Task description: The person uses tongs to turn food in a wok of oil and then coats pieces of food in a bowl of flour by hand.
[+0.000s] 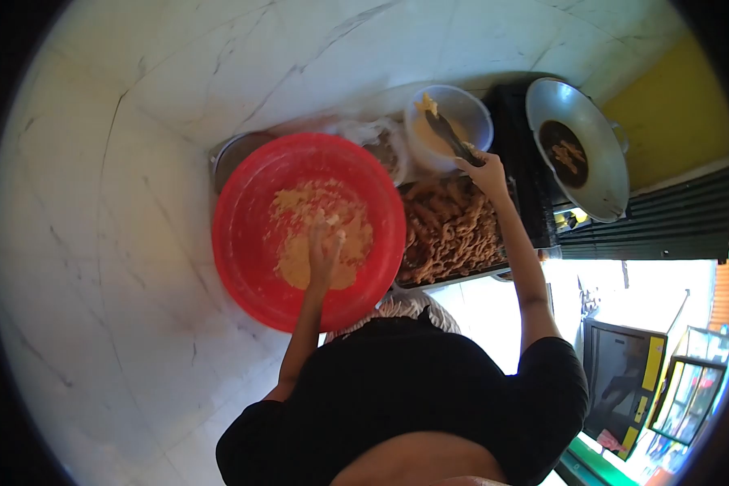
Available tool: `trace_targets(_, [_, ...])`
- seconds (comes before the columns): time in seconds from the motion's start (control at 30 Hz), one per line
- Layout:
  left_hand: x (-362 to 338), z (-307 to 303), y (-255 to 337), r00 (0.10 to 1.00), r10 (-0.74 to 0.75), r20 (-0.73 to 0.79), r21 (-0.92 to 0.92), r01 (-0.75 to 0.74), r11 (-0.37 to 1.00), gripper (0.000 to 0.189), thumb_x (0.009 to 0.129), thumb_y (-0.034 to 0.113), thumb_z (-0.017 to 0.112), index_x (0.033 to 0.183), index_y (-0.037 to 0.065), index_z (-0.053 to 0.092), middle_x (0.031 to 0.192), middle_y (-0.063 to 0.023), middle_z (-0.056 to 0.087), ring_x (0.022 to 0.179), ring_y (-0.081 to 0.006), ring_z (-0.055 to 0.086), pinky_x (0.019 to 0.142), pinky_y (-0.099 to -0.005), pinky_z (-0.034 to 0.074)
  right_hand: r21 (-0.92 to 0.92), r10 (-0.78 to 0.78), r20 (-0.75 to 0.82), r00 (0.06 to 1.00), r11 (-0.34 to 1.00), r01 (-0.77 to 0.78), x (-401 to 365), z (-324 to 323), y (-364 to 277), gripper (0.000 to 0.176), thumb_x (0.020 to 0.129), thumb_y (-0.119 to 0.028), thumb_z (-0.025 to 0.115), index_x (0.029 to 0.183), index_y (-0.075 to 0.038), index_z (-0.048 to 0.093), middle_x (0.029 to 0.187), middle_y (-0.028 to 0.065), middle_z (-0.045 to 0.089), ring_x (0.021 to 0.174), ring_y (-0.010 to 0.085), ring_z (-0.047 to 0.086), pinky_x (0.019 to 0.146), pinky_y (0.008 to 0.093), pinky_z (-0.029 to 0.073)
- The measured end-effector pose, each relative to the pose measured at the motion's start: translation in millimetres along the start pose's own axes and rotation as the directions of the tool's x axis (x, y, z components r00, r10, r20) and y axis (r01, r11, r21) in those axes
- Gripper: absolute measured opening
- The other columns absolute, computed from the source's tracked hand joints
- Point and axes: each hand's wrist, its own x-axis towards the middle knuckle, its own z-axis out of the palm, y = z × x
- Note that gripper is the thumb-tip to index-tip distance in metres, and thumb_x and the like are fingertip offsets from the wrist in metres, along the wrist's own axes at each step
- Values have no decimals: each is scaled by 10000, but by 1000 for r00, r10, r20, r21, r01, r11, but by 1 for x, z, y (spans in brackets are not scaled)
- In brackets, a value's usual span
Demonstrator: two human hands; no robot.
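Observation:
My left hand [324, 251] reaches into a large red basin [233, 243], fingers apart and tips coated with pale clumps. It rests over a heap of yellowish flour-like powder [296, 263]. Black tongs [452, 139] are gripped in my right hand [486, 172]. At their far end is a pale, batter-coated piece [427, 104], above a whitish plastic bowl [484, 121] with creamy batter [433, 138] inside. What the piece is under its coating cannot be made out.
A tray of brown fried strips [454, 235] lies between basin and stove [535, 202]. On the stove, a large wok [599, 146] holds dark oil with pieces [569, 154] in it. A clear plastic bag [373, 134] sits behind the basin, against a marbled wall [219, 73].

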Motion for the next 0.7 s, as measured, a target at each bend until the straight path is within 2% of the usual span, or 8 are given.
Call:
trace_targets(0.1, [-18,-53,-17,977,8,-213,181,31,983,351,836,164,557,1135,-7,496,1170,-133,482,1142,-236,402,967,-333,297,-3,-3,131,991,1000,4,1,2,-24,376,681,-306,701,875,13,645,783,161,643,703,185,623,662,315,463])
trace_targets(0.23, [-41,-115,-12,930,-12,-367,153,73,985,289,851,164,536,1080,-12,524,1120,-112,526,1069,-205,462,924,-309,344,99,-123,187,975,989,106,5,17,-68,309,697,-250,697,864,6,650,753,128,640,667,133,600,616,299,456])
trace_targets(0.3, [-55,-133,-12,871,-223,-437,-17,240,971,242,867,168,513,1017,-19,549,1042,-99,573,975,-170,519,880,-286,379,237,-258,295,920,952,192,-15,33,-106,313,703,-241,696,882,10,644,736,120,630,674,118,596,602,279,449])
trace_targets(0.33, [-60,-136,-13,860,-236,-453,-20,254,967,242,867,168,513,1017,-19,549,1042,-99,573,975,-170,519,880,-286,379,381,-156,461,874,924,-36,-28,43,-125,332,702,-260,695,907,-5,640,725,103,622,682,103,589,617,286,452])
trace_targets(0.37, [-64,-138,-14,849,-240,-472,-15,264,964,231,874,165,500,1002,-19,558,992,-91,591,932,-158,537,851,-277,397,378,-160,481,862,925,-39,-35,62,-121,332,702,-260,695,907,-5,640,725,103,622,682,103,589,617,286,452])
trace_targets(0.43, [-74,-139,-16,828,-253,-501,-14,284,959,223,882,162,486,986,-19,567,941,-84,609,888,-146,555,822,-268,414,270,-401,558,726,916,297,-50,101,-115,325,693,-282,694,920,-55,650,728,101,627,677,126,604,630,309,461])
trace_targets(0.57, [-80,-131,-16,819,-243,-520,-49,255,966,236,895,175,462,963,-19,577,882,-82,618,806,-136,571,774,-257,432,-24,-196,825,529,924,381,-96,156,-107,311,667,-330,694,886,-111,662,687,117,618,658,225,612,629,325,460])
trace_targets(0.7, [-82,-133,-16,815,-235,-529,-93,220,971,237,897,173,455,939,-19,587,854,-81,621,775,-126,575,737,-247,440,-62,-82,916,394,938,340,-121,170,-124,343,647,-347,702,897,-116,655,684,118,615,691,244,612,656,342,459])
